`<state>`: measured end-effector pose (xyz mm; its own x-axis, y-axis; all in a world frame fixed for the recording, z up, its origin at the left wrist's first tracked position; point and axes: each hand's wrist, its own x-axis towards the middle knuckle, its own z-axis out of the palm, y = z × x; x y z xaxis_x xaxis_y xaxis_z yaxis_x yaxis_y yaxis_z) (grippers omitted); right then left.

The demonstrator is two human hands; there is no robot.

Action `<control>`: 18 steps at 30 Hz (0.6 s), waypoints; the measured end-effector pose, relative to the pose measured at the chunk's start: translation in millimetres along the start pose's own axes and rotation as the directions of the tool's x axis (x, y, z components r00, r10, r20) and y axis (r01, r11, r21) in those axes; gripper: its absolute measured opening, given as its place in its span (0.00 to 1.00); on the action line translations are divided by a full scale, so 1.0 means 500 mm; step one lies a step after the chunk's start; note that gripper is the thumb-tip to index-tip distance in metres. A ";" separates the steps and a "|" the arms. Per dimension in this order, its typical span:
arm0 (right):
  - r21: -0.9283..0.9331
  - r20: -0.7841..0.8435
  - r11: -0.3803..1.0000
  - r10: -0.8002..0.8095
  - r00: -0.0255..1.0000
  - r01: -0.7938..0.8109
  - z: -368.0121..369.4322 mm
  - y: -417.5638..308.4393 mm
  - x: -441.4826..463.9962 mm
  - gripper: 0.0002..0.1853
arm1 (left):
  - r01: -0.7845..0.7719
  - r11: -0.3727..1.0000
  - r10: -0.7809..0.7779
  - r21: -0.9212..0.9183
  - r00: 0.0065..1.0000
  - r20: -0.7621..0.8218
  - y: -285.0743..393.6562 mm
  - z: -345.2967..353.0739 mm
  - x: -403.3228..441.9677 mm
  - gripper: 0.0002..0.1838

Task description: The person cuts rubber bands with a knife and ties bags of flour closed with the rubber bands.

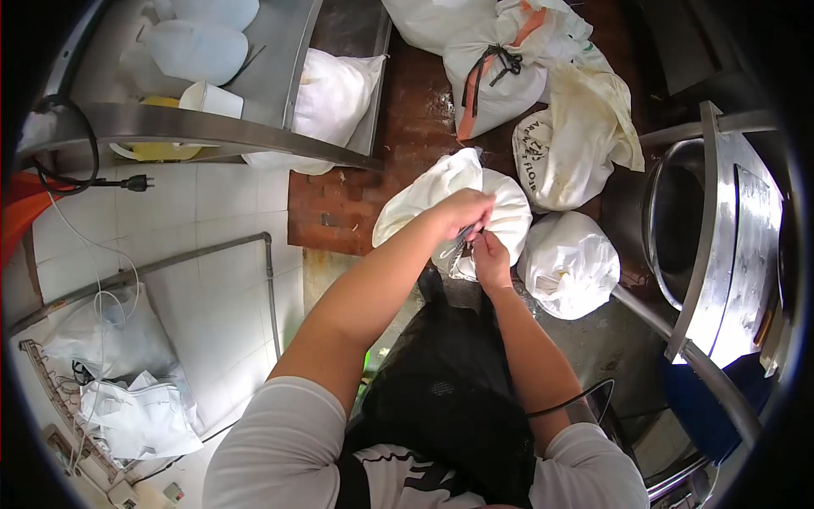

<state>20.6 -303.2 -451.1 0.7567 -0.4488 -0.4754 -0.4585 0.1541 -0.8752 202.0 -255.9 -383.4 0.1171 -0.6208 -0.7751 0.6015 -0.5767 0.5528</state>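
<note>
A full white cloth sack (504,208) stands on the floor in front of me, its top bunched and partly folded over to the left. My left hand (463,213) is closed at the gathered neck, on a dark strip like a tie. Just below it, my right hand (492,259) pinches at the same dark tie, fingers bent. The hands nearly touch, and they hide most of the tie. Behind the sack lies another white sack tied with a black cord (506,61). A sack with printed lettering (560,153) sits at the right.
A clear plastic bag (570,265) stands right of the sack. Further right is a metal stand (721,254) with a large round pot (676,225). At upper left, a metal shelf (203,120) bears plastic jugs (197,51). A pipe (170,265) runs along the tiled wall.
</note>
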 end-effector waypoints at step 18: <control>-0.059 -0.005 0.992 -0.109 0.994 0.108 -0.009 -0.001 0.031 0.13 | -0.311 0.236 0.607 0.921 0.787 0.110 -0.112 -0.021 0.017 0.07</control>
<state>30.6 -314.1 -457.9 0.7996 -0.4673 -0.3771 -0.4008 0.0523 -0.9147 177.6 -223.5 -424.0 0.3700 -0.8972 -0.2410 -0.6224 -0.4320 0.6527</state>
